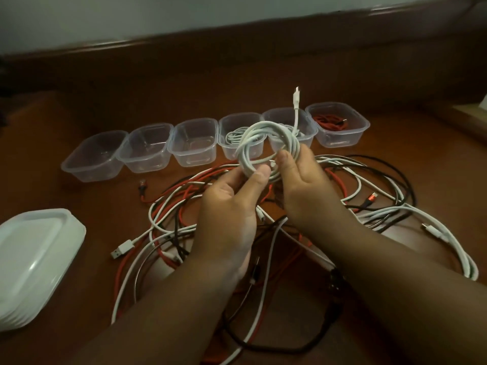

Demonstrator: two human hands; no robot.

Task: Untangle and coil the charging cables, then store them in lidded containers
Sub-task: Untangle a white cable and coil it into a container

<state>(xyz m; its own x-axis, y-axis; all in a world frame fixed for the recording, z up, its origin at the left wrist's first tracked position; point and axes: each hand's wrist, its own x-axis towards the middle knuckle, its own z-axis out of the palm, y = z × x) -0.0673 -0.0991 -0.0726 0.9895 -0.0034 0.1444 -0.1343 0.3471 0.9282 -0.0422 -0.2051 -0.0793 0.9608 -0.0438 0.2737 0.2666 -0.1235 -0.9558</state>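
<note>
Six clear plastic containers (193, 143) stand in a row across a dark reddish-brown wooden table (79, 201), all without lids. Counting from the right, the first holds a coiled red cable (330, 121), the third a coiled white cable (233, 137); whether anything lies in the second I cannot tell, since the hands' coil hides it. The three on the left hold nothing. Behind the table runs a brown raised edge (237, 32), and above it a pale wall (158, 14) — the room is dim.

Both hands hold a white cable coil (266, 143) in the air just in front of the row. The left hand (229, 206) pinches its lower loops between thumb and fingers; the right hand (303, 185) grips its right side, fingers curled round the strands. One white plug end (296, 97) sticks up from the coil.

Beneath the forearms sprawls a tangle of red, white and black cables (184, 219) on the tabletop. A stack of white lids (31, 256) sits at the left edge.
</note>
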